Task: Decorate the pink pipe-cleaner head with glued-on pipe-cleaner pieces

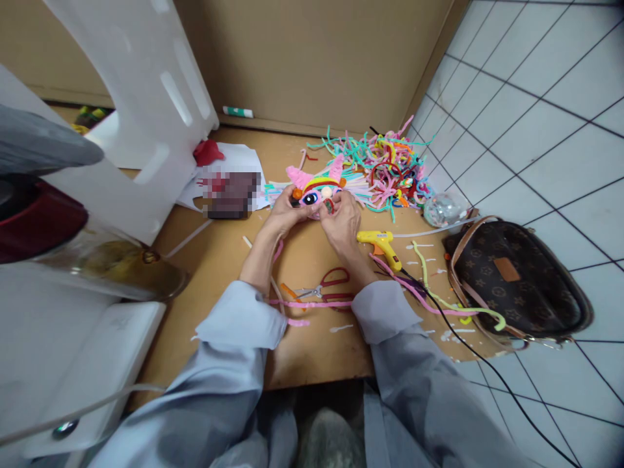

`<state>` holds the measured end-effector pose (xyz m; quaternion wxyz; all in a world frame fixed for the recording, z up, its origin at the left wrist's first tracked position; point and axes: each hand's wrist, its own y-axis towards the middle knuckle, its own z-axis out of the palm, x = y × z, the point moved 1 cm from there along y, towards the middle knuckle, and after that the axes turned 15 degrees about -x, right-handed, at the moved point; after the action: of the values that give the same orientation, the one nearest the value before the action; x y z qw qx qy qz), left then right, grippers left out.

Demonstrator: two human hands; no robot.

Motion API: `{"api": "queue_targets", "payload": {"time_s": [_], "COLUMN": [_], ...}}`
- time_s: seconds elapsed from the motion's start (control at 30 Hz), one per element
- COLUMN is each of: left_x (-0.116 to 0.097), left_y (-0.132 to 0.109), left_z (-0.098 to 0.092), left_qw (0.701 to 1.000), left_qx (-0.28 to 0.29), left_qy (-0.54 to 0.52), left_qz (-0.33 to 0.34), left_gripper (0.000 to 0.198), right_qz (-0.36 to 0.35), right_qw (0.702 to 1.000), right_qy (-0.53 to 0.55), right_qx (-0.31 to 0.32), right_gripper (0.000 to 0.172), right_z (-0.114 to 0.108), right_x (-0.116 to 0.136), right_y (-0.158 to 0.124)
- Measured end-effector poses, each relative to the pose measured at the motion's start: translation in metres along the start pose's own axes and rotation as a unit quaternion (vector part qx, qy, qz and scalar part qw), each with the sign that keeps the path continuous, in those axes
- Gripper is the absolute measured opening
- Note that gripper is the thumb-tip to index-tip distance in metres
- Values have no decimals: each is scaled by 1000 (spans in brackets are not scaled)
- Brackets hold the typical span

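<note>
A pink pipe-cleaner animal head [318, 185] with pointed ears, large blue eyes, a yellow and red band and orange balls at the sides sits between my hands. My left hand [285, 213] grips its left edge, thumb across the lower face. My right hand [342, 221] is closed at the lower right of the face, pinching a small green and red piece [329, 206] against or just in front of it. Fingers cover part of the right eye and the mouth area. Pale pipe cleaners [358, 186] fan out behind the head.
Tangled coloured pipe cleaners [390, 162] lie at the back right. A yellow glue gun [380, 244], red-handled scissors [324, 291] and a brown handbag [526, 279] are nearer. A blurred dark phone-like object [234, 195] lies on papers at left, beside a white plastic stool-like frame [166, 97].
</note>
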<state>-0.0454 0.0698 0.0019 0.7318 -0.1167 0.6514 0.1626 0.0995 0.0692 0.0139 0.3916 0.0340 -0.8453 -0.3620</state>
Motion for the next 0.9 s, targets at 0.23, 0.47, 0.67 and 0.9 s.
{"api": "queue_targets", "payload": {"time_s": [0.23, 0.47, 0.67, 0.9], "left_x": [25, 11, 4, 1], "left_y": [17, 7, 3, 3], "left_z": [3, 0, 1, 5], "left_qw": [999, 999, 999, 999], "left_qx": [-40, -27, -12, -10], "left_qy": [13, 26, 29, 24], "left_qz": [11, 22, 33, 45], "left_gripper": [78, 82, 74, 72], "right_qz": [37, 41, -62, -80], "right_qw": [994, 988, 994, 995], "right_qy": [97, 143, 90, 53], "right_qx": [-23, -39, -7, 21], "right_gripper": [11, 15, 19, 12], "right_z": [-7, -6, -12, -15], "right_x": [-12, -23, -15, -7], "right_y": [3, 6, 3, 2]}}
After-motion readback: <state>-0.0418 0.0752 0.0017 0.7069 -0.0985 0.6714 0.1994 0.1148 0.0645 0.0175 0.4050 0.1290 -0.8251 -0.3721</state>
